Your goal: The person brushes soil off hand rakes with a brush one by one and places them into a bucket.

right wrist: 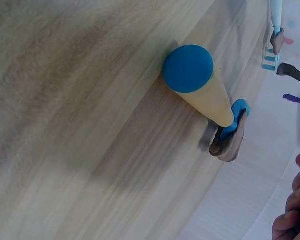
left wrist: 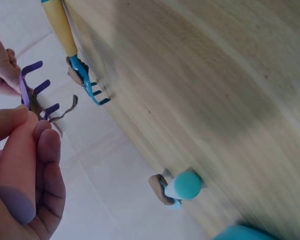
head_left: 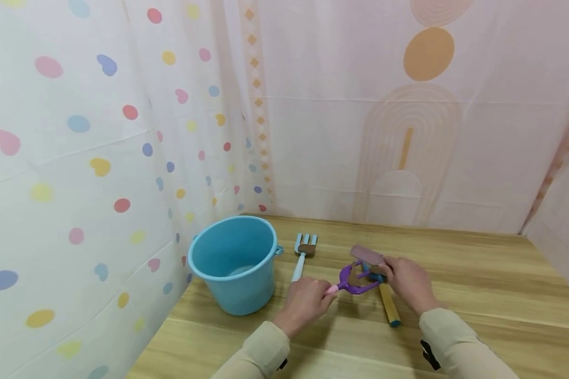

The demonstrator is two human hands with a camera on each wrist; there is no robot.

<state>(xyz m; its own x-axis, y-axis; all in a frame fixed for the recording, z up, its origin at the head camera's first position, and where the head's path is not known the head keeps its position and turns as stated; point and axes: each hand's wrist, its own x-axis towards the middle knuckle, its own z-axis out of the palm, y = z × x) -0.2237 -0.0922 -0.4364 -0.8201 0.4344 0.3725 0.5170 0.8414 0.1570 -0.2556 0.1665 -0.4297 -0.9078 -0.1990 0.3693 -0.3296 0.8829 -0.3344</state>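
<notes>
My left hand point(head_left: 308, 301) grips the pink handle point(left wrist: 19, 162) of a purple garden hand rake point(head_left: 347, 279), its head raised and tines toward my right hand. My right hand point(head_left: 410, 284), fingers curled, is at the tines and pinches a flat mauve-brown strip point(head_left: 367, 255); its material is unclear. A dark brown strip point(left wrist: 67, 110) trails from the purple tines in the left wrist view. Beneath lies a blue hand rake with a wooden handle point(head_left: 390, 305), a brown piece point(right wrist: 230, 142) on its head. Left of it is a light-blue hand fork point(head_left: 306, 250), also bearing a brown piece point(head_left: 306, 249).
A light-blue bucket point(head_left: 237, 287) stands on the left of the wooden table point(head_left: 493, 295), close beside the fork. Behind the table hangs a pale patterned curtain point(head_left: 313, 147), and a dotted curtain point(head_left: 95, 210) runs along the left side.
</notes>
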